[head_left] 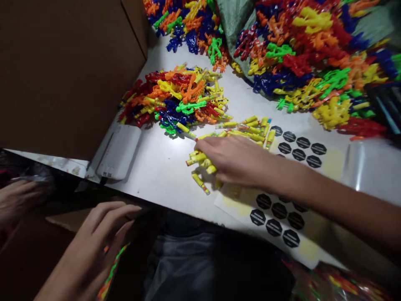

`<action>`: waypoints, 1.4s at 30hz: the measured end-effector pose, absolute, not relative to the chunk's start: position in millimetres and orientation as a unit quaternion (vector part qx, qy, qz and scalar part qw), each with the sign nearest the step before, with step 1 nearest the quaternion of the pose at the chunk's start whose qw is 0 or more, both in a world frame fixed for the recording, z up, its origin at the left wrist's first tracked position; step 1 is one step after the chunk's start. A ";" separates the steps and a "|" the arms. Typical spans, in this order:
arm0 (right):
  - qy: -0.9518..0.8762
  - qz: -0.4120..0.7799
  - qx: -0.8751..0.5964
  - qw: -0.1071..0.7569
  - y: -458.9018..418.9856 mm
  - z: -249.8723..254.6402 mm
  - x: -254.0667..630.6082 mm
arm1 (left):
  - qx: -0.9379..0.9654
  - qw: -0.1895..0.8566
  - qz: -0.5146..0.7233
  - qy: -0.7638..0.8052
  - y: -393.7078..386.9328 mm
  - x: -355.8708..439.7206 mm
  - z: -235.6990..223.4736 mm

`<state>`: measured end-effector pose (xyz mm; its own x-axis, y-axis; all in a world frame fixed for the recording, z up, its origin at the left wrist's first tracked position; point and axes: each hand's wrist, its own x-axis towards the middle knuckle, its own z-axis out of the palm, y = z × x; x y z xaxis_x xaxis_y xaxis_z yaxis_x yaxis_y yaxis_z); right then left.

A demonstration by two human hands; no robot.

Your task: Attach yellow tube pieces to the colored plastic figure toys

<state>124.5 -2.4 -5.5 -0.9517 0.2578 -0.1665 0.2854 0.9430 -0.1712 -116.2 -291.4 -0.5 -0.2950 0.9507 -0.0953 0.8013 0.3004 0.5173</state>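
My right hand (233, 161) reaches across the white table, fingers curled down over a cluster of small yellow-wrapped tubes (200, 159). Its fingertips are partly hidden. Beyond it lie more yellow tubes (250, 129), and one loose tube (200, 183) lies just in front. At the lower left my left hand (105, 236) hovers beside the table edge, over an open cardboard box, with its fingers loosely bent and apart. Nothing shows in it. Below that hand, colourful plastic pieces (109, 274) are partly visible.
A mixed pile of plastic figures and tubes (178, 96) lies mid-table; a larger heap of figures (313, 58) spreads behind. A sticker sheet (232, 205) lies under my right arm. A white device (120, 152) sits beside a big cardboard box (62, 75). Another person's hand (19, 198) is far left.
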 end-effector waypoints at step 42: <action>0.462 -0.741 0.377 -0.309 -15.3 -4.4 201.5 | 0.714 0.026 0.190 0.673 -87.1 -23.4 -67.1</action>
<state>201.5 -15.3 -4.4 -0.5252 0.8059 -0.2734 -0.1104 -0.3830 -0.9171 -23.4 -87.1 -67.1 0.0222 0.9712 0.2373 0.9515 -0.0934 0.2931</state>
